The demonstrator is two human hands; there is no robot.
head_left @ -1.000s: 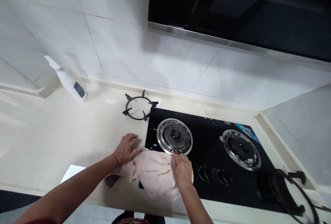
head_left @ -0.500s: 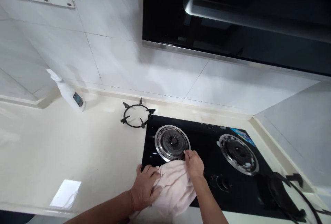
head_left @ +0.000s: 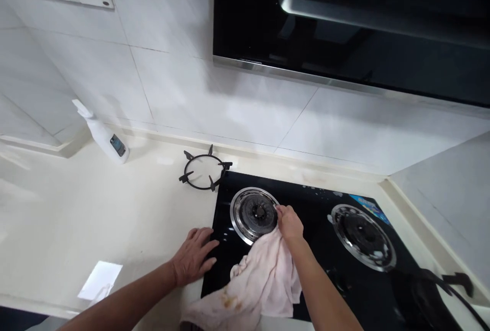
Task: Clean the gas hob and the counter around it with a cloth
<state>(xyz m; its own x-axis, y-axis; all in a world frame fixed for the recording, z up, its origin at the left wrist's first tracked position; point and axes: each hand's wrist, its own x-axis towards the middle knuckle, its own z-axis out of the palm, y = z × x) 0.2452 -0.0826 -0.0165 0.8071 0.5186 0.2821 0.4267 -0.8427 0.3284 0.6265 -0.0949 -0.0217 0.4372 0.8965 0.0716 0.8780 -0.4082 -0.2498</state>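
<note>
A pale pink cloth (head_left: 264, 275) with yellow-brown stains drapes over the front of the black gas stove (head_left: 306, 198). One end of it is pinched in my right hand (head_left: 290, 223), whose fingertips press at the right rim of the left burner (head_left: 254, 213). That burner has a dark centre and a shiny metal ring with grimy marks. My left hand (head_left: 194, 257) lies at the stove's left edge, fingers spread and partly on the glass, with nothing in it. The cloth's lower part hangs towards the counter's front edge.
A black pot stand (head_left: 204, 172) lies on the counter (head_left: 153, 208) by the stove's back left corner. Further left stands a white spray bottle (head_left: 105, 137). The right burner (head_left: 363, 236) bears whitish spots. Above hangs a dark range hood (head_left: 344, 50); a black hose (head_left: 459, 298) runs at lower right.
My left hand has let go of the cloth and moved left to the stove's edge. My right hand has moved slightly up along the burner's rim, pulling the cloth out longer.
</note>
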